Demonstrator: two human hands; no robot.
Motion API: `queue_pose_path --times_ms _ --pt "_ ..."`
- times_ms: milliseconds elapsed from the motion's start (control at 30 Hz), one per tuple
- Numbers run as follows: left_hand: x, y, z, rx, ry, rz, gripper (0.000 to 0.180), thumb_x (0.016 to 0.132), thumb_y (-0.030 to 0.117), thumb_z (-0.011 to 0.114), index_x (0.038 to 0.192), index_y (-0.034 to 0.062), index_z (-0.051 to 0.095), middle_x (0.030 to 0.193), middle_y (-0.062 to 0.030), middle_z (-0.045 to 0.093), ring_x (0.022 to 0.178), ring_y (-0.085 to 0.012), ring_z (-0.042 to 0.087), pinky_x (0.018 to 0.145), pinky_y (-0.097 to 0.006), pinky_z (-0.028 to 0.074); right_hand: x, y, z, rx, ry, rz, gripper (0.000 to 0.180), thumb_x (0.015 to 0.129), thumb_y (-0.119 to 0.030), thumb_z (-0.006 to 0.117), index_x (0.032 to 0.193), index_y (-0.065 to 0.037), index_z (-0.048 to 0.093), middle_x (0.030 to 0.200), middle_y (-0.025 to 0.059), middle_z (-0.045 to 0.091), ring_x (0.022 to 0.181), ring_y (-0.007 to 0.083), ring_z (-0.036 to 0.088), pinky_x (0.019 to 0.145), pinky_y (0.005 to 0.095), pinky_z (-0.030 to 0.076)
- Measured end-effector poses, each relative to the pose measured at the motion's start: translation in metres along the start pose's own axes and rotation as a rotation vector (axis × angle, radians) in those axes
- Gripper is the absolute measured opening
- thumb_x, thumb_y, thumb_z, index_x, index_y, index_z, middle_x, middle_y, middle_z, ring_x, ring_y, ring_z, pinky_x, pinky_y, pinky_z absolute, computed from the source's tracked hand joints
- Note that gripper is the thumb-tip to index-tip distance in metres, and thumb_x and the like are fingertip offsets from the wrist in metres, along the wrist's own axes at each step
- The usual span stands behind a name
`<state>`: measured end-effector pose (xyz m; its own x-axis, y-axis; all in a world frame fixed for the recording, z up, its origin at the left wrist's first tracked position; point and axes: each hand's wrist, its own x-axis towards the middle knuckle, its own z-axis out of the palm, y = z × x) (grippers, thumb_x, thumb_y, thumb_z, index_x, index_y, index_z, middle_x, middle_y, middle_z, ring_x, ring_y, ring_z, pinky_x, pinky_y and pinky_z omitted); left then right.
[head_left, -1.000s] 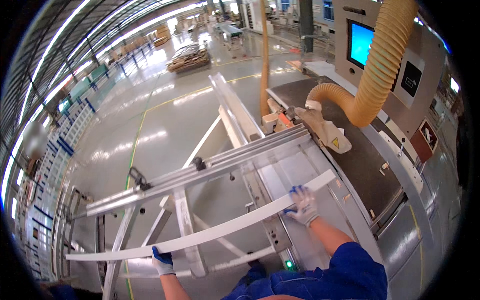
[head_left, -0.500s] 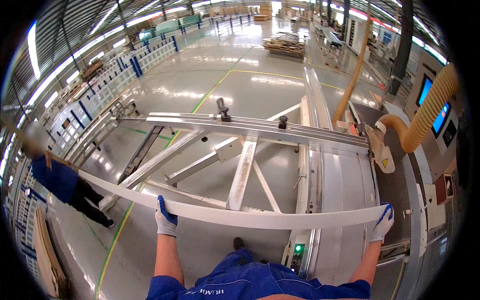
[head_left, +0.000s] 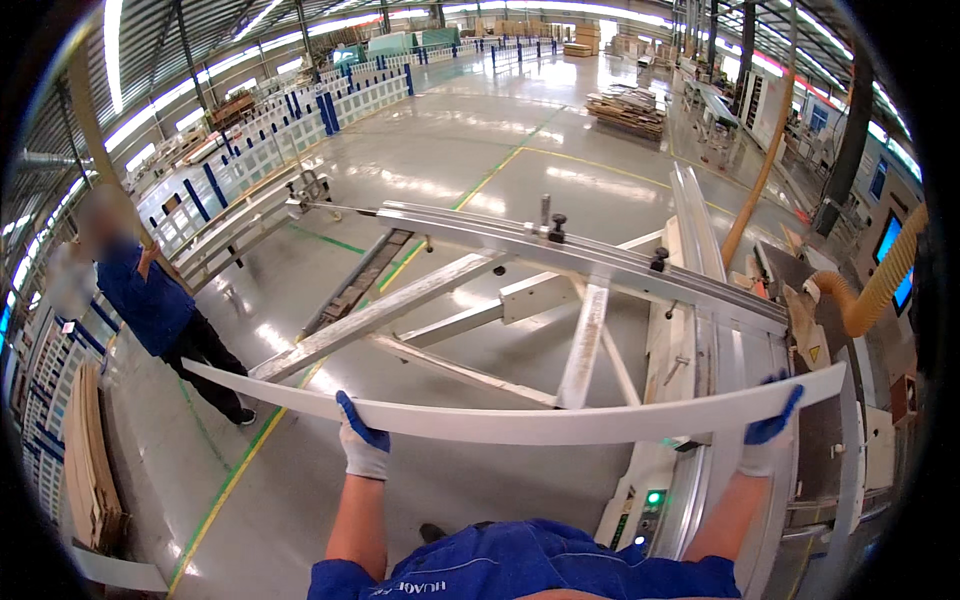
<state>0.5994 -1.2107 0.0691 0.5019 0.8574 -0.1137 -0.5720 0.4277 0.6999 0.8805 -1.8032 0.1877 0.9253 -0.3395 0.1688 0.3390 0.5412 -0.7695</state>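
Observation:
A long, narrow white board [head_left: 540,422] stretches across in front of me, its edge bowed by the lens. Left of its middle, my left hand [head_left: 366,440], in a white glove with blue coating, is closed round it. Near its right end my right hand [head_left: 768,432], gloved alike, grips it as well, with blue fingers over the top edge. The board is held above the near side of a sliding-table saw's metal frame [head_left: 450,275]. Its left end reaches toward a person standing at the left.
That person [head_left: 150,290] wears blue and stands beside a tall upright post. A fence rail with black clamp knobs [head_left: 558,228] crosses the frame. On the right are a yellow hose [head_left: 870,300] and screens. Stacked boards [head_left: 90,455] lean at lower left; a lit green button [head_left: 655,497] is below.
My view has turned left. The board has shifted right, its right end now reaching past my right hand, and its left end has come away from the person at the left.

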Motion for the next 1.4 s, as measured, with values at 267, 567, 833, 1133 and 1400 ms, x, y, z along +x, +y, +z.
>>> queue_pose_path --times_ms 267,567,833,1133,1400 --pt "0.006 0.086 -0.088 -0.163 0.054 -0.097 0.041 0.103 0.045 0.056 0.121 0.0092 0.061 0.118 -0.0082 0.066 0.112 -0.0246 0.063 0.101 -0.041 0.051 -0.282 0.135 0.258 0.543 -0.556 0.619 0.042 0.099 -0.028 0.06 0.135 -0.008 0.054 0.12 0.012 0.066 0.117 0.035 0.061 0.112 0.0568 0.04" --pt "0.026 0.137 -0.172 -0.24 0.002 -0.18 0.054 0.101 0.055 0.053 0.132 0.0118 0.058 0.131 -0.0102 0.063 0.121 -0.0298 0.059 0.105 -0.047 0.048 -0.347 0.153 0.393 0.41 -1.006 0.198 0.034 0.096 -0.033 0.062 0.119 -0.009 0.053 0.104 0.0141 0.062 0.101 0.032 0.063 0.098 0.0563 0.048" --pt "0.088 0.181 -0.178 -0.284 -0.106 -0.318 0.067 0.095 0.071 0.047 0.125 0.0139 0.064 0.112 -0.0124 0.071 0.102 -0.0296 0.067 0.095 -0.049 0.052 -0.38 0.168 0.548 0.786 -1.267 0.478 0.041 0.097 -0.03 0.064 0.127 -0.003 0.055 0.107 0.0168 0.064 0.102 0.0303 0.065 0.096 0.0513 0.052" --pt "0.142 0.288 -0.207 0.045 -0.042 -0.068 0.057 0.104 0.051 0.047 0.122 -0.0022 0.059 0.099 -0.0204 0.072 0.09 -0.0346 0.071 0.087 -0.052 0.056 -0.43 0.162 0.766 0.736 -1.352 0.216 0.042 0.101 -0.029 0.053 0.127 0.004 0.057 0.098 0.0127 0.066 0.09 0.0267 0.067 0.087 0.0431 0.056" --pt "0.206 0.459 -0.313 0.415 0.189 0.558 0.035 0.1 0.01 0.054 0.132 -0.0041 0.053 0.109 -0.0142 0.067 0.097 -0.0226 0.068 0.093 -0.037 0.054 -0.509 0.092 0.977 0.74 -1.628 -0.209 0.035 0.097 -0.03 0.06 0.111 0.002 0.054 0.088 0.0145 0.065 0.078 0.0265 0.067 0.07 0.0382 0.06"
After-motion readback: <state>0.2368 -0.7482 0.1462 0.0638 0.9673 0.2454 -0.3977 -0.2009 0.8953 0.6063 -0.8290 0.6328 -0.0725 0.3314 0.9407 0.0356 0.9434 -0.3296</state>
